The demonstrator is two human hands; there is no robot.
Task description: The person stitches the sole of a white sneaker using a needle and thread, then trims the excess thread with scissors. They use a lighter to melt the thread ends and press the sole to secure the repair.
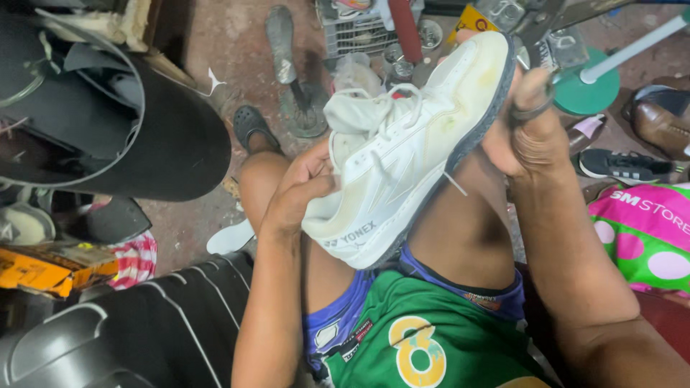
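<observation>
A white lace-up sports shoe (pixel 402 154) with a dark sole edge is held up over my lap, toe pointing up and to the right. My left hand (pixel 298 190) grips its heel and side. My right hand (pixel 528 126) is at the toe end of the sole, fingers through the loops of a pair of scissors (pixel 535 43) whose blades point up. A short pale thread (pixel 454 184) sticks out from the sole edge. My bare knees and green shorts lie below the shoe.
A metal shoe last stand (pixel 295 79) rises from the reddish floor beyond my sandalled foot (pixel 253 126). A black curved bin (pixel 108 122) is at left. Brown and black shoes (pixel 647 136) lie at right, beside a pink-and-green dotted bag (pixel 647 237).
</observation>
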